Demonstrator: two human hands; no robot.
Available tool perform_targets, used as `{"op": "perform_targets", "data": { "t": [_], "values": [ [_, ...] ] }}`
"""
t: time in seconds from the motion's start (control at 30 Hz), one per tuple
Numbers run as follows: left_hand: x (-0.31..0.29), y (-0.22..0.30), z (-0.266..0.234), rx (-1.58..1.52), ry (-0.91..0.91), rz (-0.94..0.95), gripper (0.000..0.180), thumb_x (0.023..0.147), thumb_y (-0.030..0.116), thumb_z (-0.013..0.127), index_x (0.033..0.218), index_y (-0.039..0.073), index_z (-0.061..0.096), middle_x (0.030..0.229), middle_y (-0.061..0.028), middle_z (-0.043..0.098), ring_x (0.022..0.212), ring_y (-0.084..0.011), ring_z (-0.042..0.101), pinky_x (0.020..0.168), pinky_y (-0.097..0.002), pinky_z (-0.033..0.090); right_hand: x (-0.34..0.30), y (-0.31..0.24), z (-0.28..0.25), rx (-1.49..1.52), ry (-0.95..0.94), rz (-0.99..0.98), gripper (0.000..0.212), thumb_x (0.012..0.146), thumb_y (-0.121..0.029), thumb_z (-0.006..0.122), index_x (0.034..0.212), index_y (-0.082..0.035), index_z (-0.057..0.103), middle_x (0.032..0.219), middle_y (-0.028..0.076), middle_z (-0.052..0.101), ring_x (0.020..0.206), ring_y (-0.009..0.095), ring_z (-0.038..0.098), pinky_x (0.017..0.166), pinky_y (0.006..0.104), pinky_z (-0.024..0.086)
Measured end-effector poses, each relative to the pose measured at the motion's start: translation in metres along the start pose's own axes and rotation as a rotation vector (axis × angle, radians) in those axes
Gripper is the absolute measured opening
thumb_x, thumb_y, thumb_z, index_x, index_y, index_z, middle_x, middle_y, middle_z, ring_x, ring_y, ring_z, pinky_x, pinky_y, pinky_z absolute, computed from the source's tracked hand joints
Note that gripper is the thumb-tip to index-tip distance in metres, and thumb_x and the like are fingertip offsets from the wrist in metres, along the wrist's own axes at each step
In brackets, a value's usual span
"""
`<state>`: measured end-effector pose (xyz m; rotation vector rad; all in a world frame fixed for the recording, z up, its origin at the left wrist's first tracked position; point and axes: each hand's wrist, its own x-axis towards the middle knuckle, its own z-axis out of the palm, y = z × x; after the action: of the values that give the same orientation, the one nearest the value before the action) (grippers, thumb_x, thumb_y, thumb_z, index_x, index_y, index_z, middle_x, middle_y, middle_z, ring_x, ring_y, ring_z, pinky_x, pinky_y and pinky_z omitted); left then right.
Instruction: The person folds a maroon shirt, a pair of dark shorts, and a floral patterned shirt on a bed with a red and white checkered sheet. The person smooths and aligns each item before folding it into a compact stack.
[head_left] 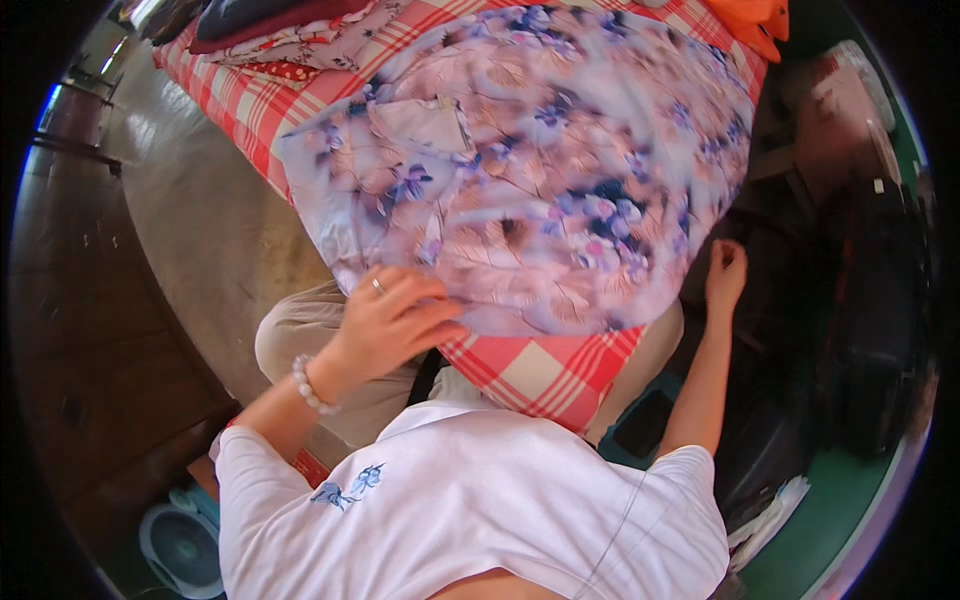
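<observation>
A pale pink and lilac floral cloth is spread over a red and white checked cover, with a lighter pocket-like patch toward its far left. My left hand lies over the cloth's near left edge with its fingers stretched out and a little apart. It wears a ring and a beaded bracelet. Just off the cloth's right edge is my right hand, its fingers curled together; what is in them, if anything, is hidden.
Folded clothes are stacked at the far left of the checked cover, and an orange item lies at its far right corner. A pink box and dark bags stand to the right. Dark wooden furniture lines the left.
</observation>
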<state>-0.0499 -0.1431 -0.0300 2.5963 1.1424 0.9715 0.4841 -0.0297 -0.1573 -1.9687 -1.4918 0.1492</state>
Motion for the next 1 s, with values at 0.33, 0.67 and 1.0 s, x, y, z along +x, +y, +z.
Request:
{"op": "perform_targets", "data": {
  "t": [0.33,0.67,1.0],
  "values": [
    [-0.015,0.039,0.053,0.23,0.177,-0.06,0.034,0.07,0.007,0.07,0.104,0.014,0.068,0.112,-0.002,0.061,0.101,-0.0217,0.059,0.087,-0.0388,0.039,-0.038,0.009,0.029,0.721,-0.553,0.711,0.066,0.098,-0.054,0.047,0.14,-0.003,0.047,0.128,0.011,0.061,0.116,0.027,0.057,0.101,0.0361,0.043],
    [-0.011,0.046,0.046,0.14,0.188,-0.017,0.019,0.07,0.007,0.068,0.09,0.008,0.069,0.091,-0.0038,0.063,0.086,-0.0233,0.061,0.076,-0.0362,0.048,-0.05,-0.034,-0.012,1.362,0.007,0.766,0.062,0.088,0.002,0.065,0.143,-0.004,0.036,0.133,0.019,0.052,0.119,0.034,0.054,0.097,0.0508,0.047],
    [-0.023,0.057,0.043,0.106,0.143,-0.032,0.019,0.069,0.004,0.066,0.088,0.007,0.068,0.088,-0.0047,0.062,0.08,-0.0211,0.061,0.067,-0.0323,0.051,-0.069,-0.027,-0.022,0.847,0.424,0.21,0.038,0.086,0.002,0.067,0.123,-0.003,0.061,0.103,0.006,0.062,0.091,0.016,0.057,0.079,0.0285,0.048]
  ]
}}
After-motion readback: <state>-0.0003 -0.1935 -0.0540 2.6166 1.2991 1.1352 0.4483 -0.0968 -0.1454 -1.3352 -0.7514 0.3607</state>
